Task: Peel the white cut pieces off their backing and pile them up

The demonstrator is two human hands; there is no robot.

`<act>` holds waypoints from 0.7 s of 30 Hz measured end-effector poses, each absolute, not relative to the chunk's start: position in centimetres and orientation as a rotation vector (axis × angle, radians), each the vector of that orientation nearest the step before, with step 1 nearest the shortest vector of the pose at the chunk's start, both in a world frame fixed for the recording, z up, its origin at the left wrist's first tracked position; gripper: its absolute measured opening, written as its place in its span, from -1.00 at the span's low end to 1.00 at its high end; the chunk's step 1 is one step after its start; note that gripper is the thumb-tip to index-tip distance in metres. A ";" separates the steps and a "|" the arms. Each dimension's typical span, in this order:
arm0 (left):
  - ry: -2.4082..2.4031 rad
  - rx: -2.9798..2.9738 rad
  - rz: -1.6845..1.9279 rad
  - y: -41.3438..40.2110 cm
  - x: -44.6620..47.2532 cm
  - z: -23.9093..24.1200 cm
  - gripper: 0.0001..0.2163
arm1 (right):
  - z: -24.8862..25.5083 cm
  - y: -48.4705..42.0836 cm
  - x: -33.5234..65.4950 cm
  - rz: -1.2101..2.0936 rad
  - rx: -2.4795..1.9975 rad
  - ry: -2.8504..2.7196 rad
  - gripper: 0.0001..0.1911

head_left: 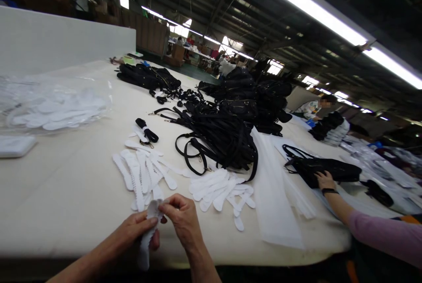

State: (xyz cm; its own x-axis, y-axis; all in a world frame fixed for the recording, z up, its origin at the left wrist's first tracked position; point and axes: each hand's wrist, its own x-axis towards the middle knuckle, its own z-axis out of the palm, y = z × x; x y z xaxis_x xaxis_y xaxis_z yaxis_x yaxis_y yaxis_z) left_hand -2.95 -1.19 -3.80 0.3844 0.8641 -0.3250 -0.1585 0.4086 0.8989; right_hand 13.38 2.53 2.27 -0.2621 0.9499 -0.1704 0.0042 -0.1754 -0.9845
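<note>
My left hand (140, 230) and my right hand (183, 221) meet at the table's near edge, both pinched on one white scalloped foam strip (147, 241) that hangs down between them. Just beyond my hands lie two loose heaps of the same white strips (141, 173), one to the left and one to the right (220, 188). Behind them sprawls a big pile of black straps (220, 136) with metal clips. A small rolled black strap (147, 131) lies apart to the left.
A cream table (66, 186) holds a clear plastic bag of white pieces (56, 107) at left and white wrapping sheets (273, 195) at right. Another person's hand (325, 180) rests on a black bag (326, 171). Black bags (250, 94) are stacked at the back.
</note>
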 end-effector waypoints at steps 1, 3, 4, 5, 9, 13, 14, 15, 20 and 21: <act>0.946 0.916 0.786 -1.1 -2.9 -3.8 -0.54 | 2.3 2.5 13.4 1.520 -1.214 -1.287 -0.86; 0.950 0.905 0.792 -0.7 -2.9 -3.7 -0.55 | 2.4 2.5 13.5 1.437 -1.285 -1.286 -0.84; 0.959 0.874 0.799 -0.6 -2.9 -3.5 -0.55 | 2.5 2.6 13.6 1.388 -1.319 -1.292 -0.83; 0.975 0.830 0.816 -0.5 -3.0 -3.3 -0.56 | 2.7 2.6 13.8 1.340 -1.348 -1.298 -0.82; 1.032 0.562 0.971 -0.4 -3.4 -2.0 -0.59 | 3.1 3.5 15.5 1.190 -1.409 -1.307 -0.76; 0.999 0.585 1.085 -0.8 -4.3 -1.1 -0.64 | 3.2 6.1 20.1 0.952 -1.498 -1.339 -0.66; 1.000 0.649 1.083 -0.9 -4.5 -1.1 -0.64 | 3.2 6.9 21.6 0.865 -1.540 -1.362 -0.64; 0.997 0.707 1.065 -1.0 -4.6 -1.1 -0.64 | 3.3 7.8 23.1 0.775 -1.587 -1.389 -0.61; 0.903 0.829 0.947 -1.2 -4.2 -1.4 -0.62 | 4.0 10.0 27.5 0.446 -1.715 -1.484 -0.48; 0.882 0.843 0.924 -1.2 -4.0 -1.4 -0.61 | 4.2 9.7 27.3 0.362 -1.702 -1.525 -0.41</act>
State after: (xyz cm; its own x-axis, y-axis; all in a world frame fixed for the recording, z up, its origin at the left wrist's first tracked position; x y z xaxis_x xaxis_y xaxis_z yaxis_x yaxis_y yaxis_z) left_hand -4.02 -1.24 -1.42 0.3314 0.9080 -0.2563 -0.2986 0.3586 0.8844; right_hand 27.25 9.72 4.21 0.2306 0.9280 0.2926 0.6974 0.0521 -0.7148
